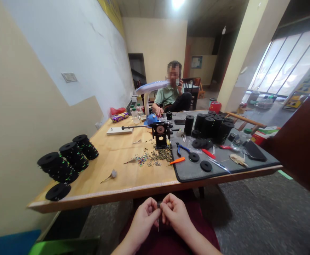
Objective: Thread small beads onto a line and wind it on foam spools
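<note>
Currently in hand: small dark piece [159, 204], too small to identify, a thin end [158, 227] showing below it.
Good handling: probably best with one hand steadying while the other adjusts; a light pinch close to the piece should limit twisting. Out past the table [96, 177] edge, a dropped bit would likely land on the maroon cloth [206, 230] at the lap.
Fingers [150, 202]: curled nearly closed on both sides; left hand [144, 216] and right hand [175, 214] both pinch the piece, exact contact hidden.
Piece to fingertips: between the two sets, nearer the person than the table's front edge.
Beyond that edge: multicoloured beads [142, 159], brass-coloured bits [161, 154], mid-table.
</note>
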`<state>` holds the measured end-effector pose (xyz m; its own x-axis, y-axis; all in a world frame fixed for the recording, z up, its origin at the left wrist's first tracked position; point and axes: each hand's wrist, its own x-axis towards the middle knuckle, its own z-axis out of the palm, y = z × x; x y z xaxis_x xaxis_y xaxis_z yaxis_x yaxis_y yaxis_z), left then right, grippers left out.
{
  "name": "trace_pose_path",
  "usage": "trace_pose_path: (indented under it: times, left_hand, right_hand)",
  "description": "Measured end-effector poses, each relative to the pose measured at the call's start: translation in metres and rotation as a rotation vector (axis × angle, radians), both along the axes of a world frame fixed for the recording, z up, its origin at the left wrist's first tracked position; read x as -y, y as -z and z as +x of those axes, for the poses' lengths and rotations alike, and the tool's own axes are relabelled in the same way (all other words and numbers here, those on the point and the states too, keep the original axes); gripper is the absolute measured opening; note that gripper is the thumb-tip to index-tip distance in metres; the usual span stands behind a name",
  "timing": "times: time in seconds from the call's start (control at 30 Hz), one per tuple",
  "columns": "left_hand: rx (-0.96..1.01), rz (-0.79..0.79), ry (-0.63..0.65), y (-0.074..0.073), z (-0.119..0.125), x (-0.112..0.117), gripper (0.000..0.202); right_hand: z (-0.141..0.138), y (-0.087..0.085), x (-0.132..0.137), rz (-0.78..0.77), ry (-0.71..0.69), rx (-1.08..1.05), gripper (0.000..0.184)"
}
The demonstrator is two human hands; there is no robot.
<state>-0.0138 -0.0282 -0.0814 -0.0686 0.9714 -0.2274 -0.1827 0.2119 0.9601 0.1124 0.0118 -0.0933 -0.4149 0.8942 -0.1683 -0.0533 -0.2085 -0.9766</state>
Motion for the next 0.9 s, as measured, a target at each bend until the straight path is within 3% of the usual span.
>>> trace_pose_path:
  times: [0.13,0.23,0.5,0.9]
  left_hand:
    - [0.221,-0.086,0.025,-0.002,0.000,0.002,0.029]
    - [0.270,-0.112,0.047,-0.002,0.000,0.002,0.024]
    - [0.158,-0.082,-0.095,0.008,-0.003,-0.002,0.023]
    - [-0.018,-0.003,-0.118,0.006,-0.005,-0.003,0.021]
  right_hand:
    - [-0.001,0.003,-0.002,-0.026,0.029,-0.048,0.043]
    - [-0.001,0.004,-0.003,-0.061,0.017,-0.058,0.045]
    - [0.004,-0.001,0.001,-0.121,-0.007,0.015,0.046]
    - [0.000,-0.004,0.004,-0.134,-0.059,0.068,0.038]
